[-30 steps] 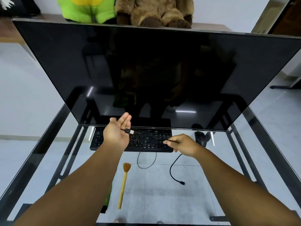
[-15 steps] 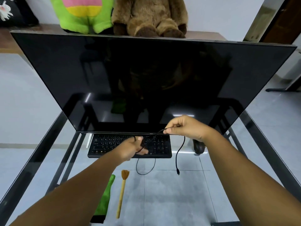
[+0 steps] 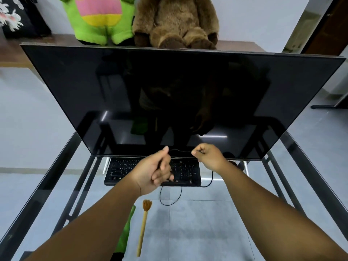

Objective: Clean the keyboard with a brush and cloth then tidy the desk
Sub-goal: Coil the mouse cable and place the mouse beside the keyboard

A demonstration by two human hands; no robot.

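Note:
A black keyboard (image 3: 124,171) lies on the glass desk under the big dark monitor. Both hands hover above its right half. My left hand (image 3: 153,171) grips a gathered part of the thin black cable (image 3: 170,201), and my right hand (image 3: 208,157) pinches the same cable, a short stretch running between the two hands. A loop of it lies on the glass in front of the keyboard. A wooden brush (image 3: 144,223) lies on the glass near me. Beside it a green cloth (image 3: 126,234) is partly hidden under my left forearm.
The monitor (image 3: 178,97) fills the middle of the view. A black mouse (image 3: 235,163) peeks out behind my right wrist. Behind the monitor sit a green plush toy (image 3: 99,17) and a brown one (image 3: 177,21). The black metal desk frame (image 3: 56,178) shows through the glass.
My hands came together over the keyboard's right side, gathering the cable. The free plug end that lay, then hung, by the keyboard is no longer in sight. The view tilted upward.

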